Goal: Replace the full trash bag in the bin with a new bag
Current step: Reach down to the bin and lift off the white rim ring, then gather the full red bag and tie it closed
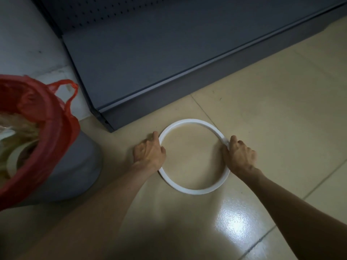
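Two bare forearms reach forward and down from the bottom of the view toward a white plastic ring (189,190) lying flat on the beige tiled floor (272,102). On the ring's left side the left hand (149,152) is curled over the band, knuckles up, fingers closed around it. On the opposite side the right hand (239,155) grips the band in the same way, with its thumb pressed along the ring's upper right curve. Both hands are therefore clasped on the ring, one on each side, and bare floor shows through its open middle.

At the left edge of the view stands a grey round bin (75,166), well apart from the ring and just beside the left forearm. A red plastic trash bag (47,117) lines it, folded over the rim, with one looped handle sticking up at the back. Inside the bag sits crumpled pale rubbish, filling it close to the top; the exact items are too blurred to name.

Beyond the ring, a dark grey metal shelving unit (150,53) stands on the floor, its base corner near the ring's far edge and its back panel perforated with small holes. To its left a pale wall (22,34) rises behind the bin. A bright patch of reflected light glares on the tiles near the right forearm.
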The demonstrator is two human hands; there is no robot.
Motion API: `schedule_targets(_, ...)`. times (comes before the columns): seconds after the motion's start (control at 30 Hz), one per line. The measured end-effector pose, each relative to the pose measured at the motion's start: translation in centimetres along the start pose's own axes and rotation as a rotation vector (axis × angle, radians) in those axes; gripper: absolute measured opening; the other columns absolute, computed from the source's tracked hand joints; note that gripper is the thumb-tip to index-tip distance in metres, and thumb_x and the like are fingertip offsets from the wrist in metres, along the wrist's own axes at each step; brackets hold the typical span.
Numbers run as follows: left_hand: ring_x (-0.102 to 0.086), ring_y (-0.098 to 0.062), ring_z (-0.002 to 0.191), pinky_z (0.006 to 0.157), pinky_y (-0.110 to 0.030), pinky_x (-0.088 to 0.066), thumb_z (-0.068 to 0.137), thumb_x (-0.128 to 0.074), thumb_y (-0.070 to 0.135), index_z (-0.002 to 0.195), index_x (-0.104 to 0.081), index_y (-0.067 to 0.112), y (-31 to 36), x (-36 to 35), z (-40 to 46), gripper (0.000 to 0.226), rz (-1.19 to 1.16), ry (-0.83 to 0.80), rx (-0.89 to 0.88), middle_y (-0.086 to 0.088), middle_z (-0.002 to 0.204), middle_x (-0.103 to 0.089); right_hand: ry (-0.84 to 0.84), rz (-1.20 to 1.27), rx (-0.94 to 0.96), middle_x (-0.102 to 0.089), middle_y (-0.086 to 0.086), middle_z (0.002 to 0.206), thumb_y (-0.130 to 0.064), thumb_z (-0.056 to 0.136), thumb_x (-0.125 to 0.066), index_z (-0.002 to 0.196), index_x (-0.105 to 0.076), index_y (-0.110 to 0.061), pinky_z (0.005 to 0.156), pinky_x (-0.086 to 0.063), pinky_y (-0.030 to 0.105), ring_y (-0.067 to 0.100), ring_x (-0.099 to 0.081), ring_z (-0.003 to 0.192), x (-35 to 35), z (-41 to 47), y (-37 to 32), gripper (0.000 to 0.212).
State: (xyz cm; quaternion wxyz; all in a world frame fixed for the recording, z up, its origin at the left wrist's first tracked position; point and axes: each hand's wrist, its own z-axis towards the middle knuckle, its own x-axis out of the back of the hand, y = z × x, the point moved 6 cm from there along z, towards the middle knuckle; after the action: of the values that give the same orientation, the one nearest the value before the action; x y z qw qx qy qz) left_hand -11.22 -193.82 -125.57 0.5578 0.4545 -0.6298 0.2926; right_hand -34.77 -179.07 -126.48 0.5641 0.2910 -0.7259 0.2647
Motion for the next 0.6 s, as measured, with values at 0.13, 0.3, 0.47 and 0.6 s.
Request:
schedule_targets(0.13, -0.065, -0.033, 0.086, 0.063, -0.036, -0.038, 0.096, -0.041, 0.038, 0.110, -0.042, 0.011, 0.2, 4.8, 0.8, 0.030, -0.010, 0.120, -0.031, -0.014, 0.098, -0.068, 0.161, 0.032, 0.045, -0.061, 0.016, 0.098, -0.045, 0.098, -0.039, 0.100, -0.050, -0.006, 0.066, -0.037, 0.038, 0.039, -0.063, 0.083, 5.3, 0.6, -2.0, 0.040)
schedule_targets(0.3, -0.068, -0.036, 0.086, 0.063, -0.035, -0.035, 0.096, -0.041, 0.037, 0.106, -0.051, 0.013, -0.7, 14.4, 1.5, 0.028, -0.006, 0.275, -0.046, -0.014, 0.091, -0.071, 0.279, 0.105, 0.152, -0.063, 0.016, 0.092, -0.042, 0.097, -0.041, 0.089, -0.056, -0.006, 0.065, -0.040, 0.037, 0.038, -0.063, 0.080, 13.9, 1.4, -7.5, 0.040)
schedule_targets(0.47, -0.067, -0.037, 0.084, 0.065, -0.038, -0.043, 0.095, -0.043, 0.038, 0.099, -0.052, 0.014, -4.6, 23.4, 0.6, 0.026, -0.008, 0.408, 0.007, -0.015, 0.088, -0.071, 0.379, 0.146, 0.301, -0.065, 0.017, 0.094, -0.039, 0.095, -0.047, 0.089, -0.059, -0.005, 0.068, -0.045, 0.038, 0.039, -0.064, 0.085, 21.7, 1.0, -14.3, 0.037)
schedule_targets(0.6, -0.066, -0.036, 0.081, 0.068, -0.039, -0.046, 0.095, -0.041, 0.038, 0.098, -0.049, 0.014, -9.8, 28.1, -1.7, 0.025, -0.001, 0.468, 0.073, -0.013, 0.086, -0.070, 0.422, 0.148, 0.431, -0.066, 0.016, 0.087, -0.042, 0.094, -0.049, 0.083, -0.058, -0.007, 0.061, -0.039, 0.036, 0.039, -0.064, 0.079, 25.4, -0.5, -20.1, 0.038)
